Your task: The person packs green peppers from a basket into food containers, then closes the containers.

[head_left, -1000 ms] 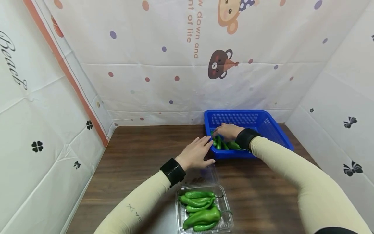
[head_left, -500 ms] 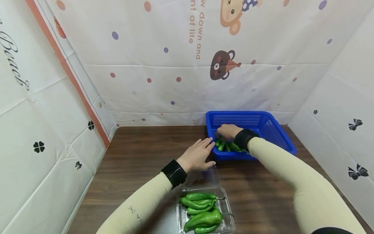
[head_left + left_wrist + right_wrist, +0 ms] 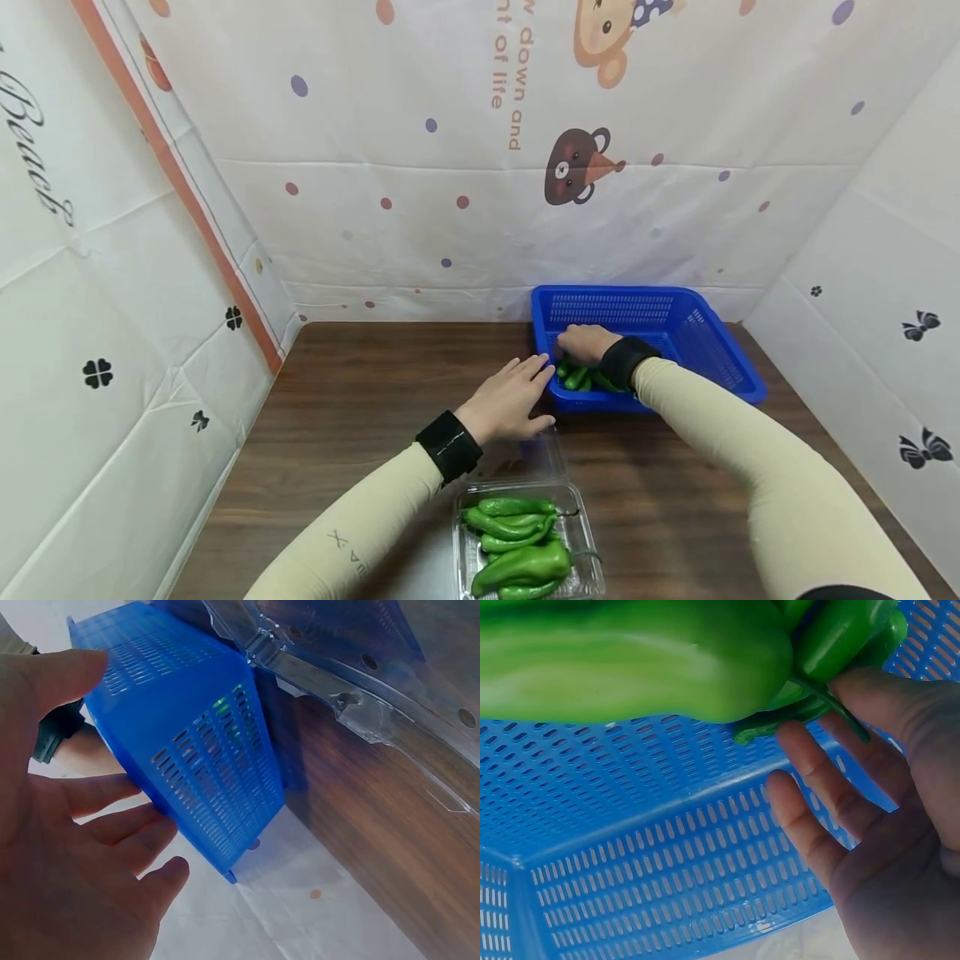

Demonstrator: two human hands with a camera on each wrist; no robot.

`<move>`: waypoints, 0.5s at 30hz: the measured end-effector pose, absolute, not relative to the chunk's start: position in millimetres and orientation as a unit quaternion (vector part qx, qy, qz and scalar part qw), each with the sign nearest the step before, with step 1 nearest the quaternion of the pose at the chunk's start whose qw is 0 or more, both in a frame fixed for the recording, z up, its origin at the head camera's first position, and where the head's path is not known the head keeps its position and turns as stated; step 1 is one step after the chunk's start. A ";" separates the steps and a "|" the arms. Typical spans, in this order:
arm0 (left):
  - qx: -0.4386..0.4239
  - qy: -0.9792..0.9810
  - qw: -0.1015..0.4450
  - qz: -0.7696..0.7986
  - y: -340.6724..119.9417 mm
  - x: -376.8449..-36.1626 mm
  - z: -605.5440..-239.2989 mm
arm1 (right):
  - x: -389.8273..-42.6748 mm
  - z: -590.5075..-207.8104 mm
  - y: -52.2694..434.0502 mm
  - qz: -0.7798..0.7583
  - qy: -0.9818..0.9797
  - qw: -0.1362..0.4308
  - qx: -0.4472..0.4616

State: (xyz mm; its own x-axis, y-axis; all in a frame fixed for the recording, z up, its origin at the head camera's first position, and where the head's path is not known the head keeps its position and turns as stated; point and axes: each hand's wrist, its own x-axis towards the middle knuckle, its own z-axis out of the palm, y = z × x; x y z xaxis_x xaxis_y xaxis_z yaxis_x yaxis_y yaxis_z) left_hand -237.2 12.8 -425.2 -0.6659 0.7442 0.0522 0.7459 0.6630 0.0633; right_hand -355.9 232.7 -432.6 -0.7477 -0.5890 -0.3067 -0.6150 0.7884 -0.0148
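A blue perforated basket (image 3: 716, 346) stands at the back right, holding several green peppers (image 3: 577, 379). My right hand (image 3: 588, 343) reaches inside it. In the right wrist view its thumb and index finger pinch a slim green pepper (image 3: 802, 712), partly hidden by others; a large light-green pepper (image 3: 645, 664) fills the upper left. My left hand (image 3: 504, 402) is spread, its fingertips at the basket's near left corner. The left wrist view shows those fingers along the basket's rim (image 3: 124, 761). Nearer lies a clear plastic box (image 3: 587, 533) with several green peppers (image 3: 517, 567) side by side.
The box's transparent lid (image 3: 382, 727) lies folded back flat on the brown wooden table (image 3: 375, 375), beneath my left hand. Printed white sheets (image 3: 360, 242) rise behind the table and on both sides.
My right hand has shifted slightly toward the near side of the basket, and the peppers under it have moved a little. My left hand stays at the basket's corner.
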 end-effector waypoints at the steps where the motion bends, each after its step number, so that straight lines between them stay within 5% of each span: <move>1: -0.409 -0.912 0.012 -0.039 13.0 -237.8 -425.5 | -356.4 -432.3 232.6 0.044 0.933 0.149 -0.324; 15: -0.409 -0.911 0.026 -0.041 12.7 -236.2 -425.8 | -359.4 -435.9 232.1 0.046 0.937 0.132 -0.321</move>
